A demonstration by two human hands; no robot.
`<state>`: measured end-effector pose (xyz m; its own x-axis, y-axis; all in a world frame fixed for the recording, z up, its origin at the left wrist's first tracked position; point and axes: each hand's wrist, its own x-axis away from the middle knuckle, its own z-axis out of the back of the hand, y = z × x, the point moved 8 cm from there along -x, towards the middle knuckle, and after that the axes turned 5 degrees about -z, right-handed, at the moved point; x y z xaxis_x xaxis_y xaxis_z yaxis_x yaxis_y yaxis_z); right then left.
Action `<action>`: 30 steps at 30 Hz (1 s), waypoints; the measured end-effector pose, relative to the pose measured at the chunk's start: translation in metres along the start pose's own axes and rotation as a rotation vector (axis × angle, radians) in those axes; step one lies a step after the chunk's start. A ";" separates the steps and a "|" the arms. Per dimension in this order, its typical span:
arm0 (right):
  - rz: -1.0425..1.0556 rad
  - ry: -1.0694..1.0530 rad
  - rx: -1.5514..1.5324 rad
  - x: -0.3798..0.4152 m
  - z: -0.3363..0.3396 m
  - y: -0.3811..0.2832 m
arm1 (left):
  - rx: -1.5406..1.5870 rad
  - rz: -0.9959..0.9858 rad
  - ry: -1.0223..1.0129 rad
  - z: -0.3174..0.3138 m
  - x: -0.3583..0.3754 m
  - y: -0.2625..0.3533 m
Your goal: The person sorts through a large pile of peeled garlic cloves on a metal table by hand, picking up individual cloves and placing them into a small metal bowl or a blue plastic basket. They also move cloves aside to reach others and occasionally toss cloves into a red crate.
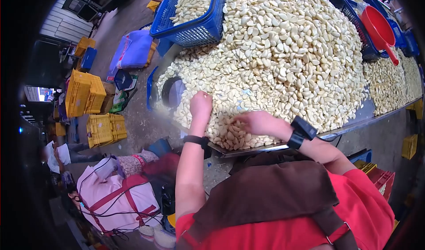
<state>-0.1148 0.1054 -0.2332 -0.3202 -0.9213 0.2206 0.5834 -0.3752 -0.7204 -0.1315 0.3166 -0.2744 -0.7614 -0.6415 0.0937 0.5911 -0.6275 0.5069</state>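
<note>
Peeled garlic cloves [287,42] lie in a large heap over the metal table [248,151]. My left hand [202,105] is closed in a fist over the cloves left of centre; what it holds, if anything, is hidden. Close to the table's near edge, my right hand [257,122] reaches leftward over a small, browner-looking group of cloves [232,137]. Motion smears its fingers, so I cannot make out whether they grip a clove. Left of my left hand is a round opening [172,92] with a dark rim at the table's end.
A blue basket [195,31] of cloves stands at the table's far left. A red scoop [378,26] rests on blue baskets at the right. Yellow crates [84,93] stand on the floor at left. A person in a pink top [119,192] is at lower left.
</note>
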 end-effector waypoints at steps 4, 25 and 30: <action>-0.226 0.226 0.288 0.015 0.033 0.051 | -0.296 -0.052 -0.050 -0.007 -0.005 0.017; -0.220 0.566 0.615 -0.037 0.094 0.058 | -0.265 -0.155 -0.178 -0.020 -0.010 0.019; -0.192 0.311 0.220 -0.010 0.065 0.045 | 0.624 0.149 -0.294 -0.016 0.005 0.014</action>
<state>-0.0368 0.0911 -0.2253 -0.6290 -0.7704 0.1042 0.6256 -0.5812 -0.5203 -0.1224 0.2978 -0.2801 -0.7765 -0.5000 0.3836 0.4988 -0.1156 0.8590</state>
